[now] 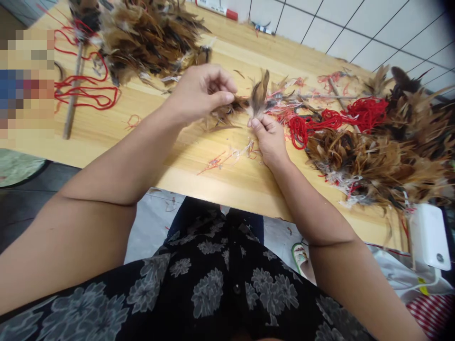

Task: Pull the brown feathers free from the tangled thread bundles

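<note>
My right hand (270,137) pinches the base of a small brown-and-black feather bunch (260,92), which points up from the fingertips. To its left, my left hand (202,92) is curled, thumb and index finger meeting at the edge of some loose brown feathers (229,112); whether it grips one is too small to tell. Red and white thread scraps (215,163) lie on the table between me and my hands. Just right of my right hand sits a bundle of red cord (298,131).
Large brown feather piles lie at the back left (149,38) and right (377,166) of the wooden table (117,147). A stick (73,104) with red cord lies at left. A red-capped marker (216,8) is near the tiled wall. A white device (432,237) stands at the right corner.
</note>
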### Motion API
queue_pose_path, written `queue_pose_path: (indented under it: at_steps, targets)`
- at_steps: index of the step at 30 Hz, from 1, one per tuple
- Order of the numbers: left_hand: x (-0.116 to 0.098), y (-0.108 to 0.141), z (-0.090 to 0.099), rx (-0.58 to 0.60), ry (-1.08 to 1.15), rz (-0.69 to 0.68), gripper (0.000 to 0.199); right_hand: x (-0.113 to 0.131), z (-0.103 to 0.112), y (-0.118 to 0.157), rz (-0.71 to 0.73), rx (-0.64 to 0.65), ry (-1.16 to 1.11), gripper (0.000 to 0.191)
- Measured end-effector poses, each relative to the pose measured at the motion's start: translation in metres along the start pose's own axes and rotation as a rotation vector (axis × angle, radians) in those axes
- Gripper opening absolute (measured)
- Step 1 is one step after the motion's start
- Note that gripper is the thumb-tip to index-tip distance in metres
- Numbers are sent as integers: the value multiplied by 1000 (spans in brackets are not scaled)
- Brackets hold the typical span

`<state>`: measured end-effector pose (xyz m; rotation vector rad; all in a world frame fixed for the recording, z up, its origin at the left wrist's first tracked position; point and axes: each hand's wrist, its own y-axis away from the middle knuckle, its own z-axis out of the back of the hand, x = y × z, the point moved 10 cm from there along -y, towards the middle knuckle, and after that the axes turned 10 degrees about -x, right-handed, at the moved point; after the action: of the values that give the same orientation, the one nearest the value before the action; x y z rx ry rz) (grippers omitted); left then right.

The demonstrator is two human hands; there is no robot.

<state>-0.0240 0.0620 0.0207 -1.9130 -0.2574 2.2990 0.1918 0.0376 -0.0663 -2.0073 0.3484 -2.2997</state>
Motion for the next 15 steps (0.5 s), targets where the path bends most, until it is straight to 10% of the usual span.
queue_pose_path:
  at_steps: [6, 15]
  targets:
    - [15, -2, 26, 353, -612, -23, 23, -5, 5, -1, 26, -10, 18, 60]
    - [43, 8, -3, 445, -663, -183, 18, 1, 9, 2, 47, -24, 52, 66]
